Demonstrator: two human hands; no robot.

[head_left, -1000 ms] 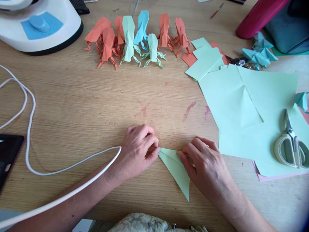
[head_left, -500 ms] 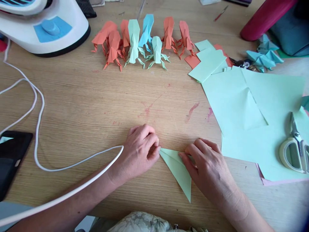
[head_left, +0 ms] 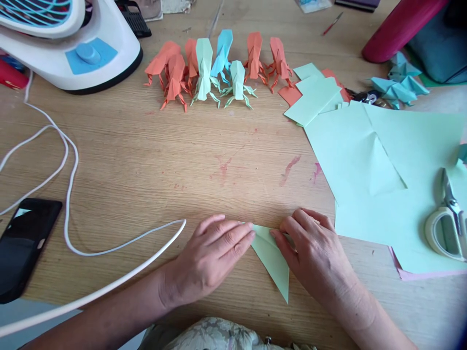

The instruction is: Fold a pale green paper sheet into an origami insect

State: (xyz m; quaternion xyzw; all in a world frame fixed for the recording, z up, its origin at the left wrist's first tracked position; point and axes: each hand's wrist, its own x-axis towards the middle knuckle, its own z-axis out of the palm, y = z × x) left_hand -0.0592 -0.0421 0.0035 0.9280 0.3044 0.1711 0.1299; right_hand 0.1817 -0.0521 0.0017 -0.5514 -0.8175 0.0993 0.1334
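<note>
Left hand (head_left: 207, 255) has changed most: half a second ago its fingers were curled at the corner of the green folded paper (head_left: 272, 257); now they lie flat and extended, fingertips pressing onto that paper's left corner, gripping nothing. This looks like a move from pinching to flattening a crease. Right hand (head_left: 314, 255) has not shifted, its fingers bent and pressing down on the paper's right part. The folded paper lies on the table (head_left: 146, 160), left of the large green sheets (head_left: 386, 165) and nearer the person than the row of origami figures (head_left: 219, 68).
</note>
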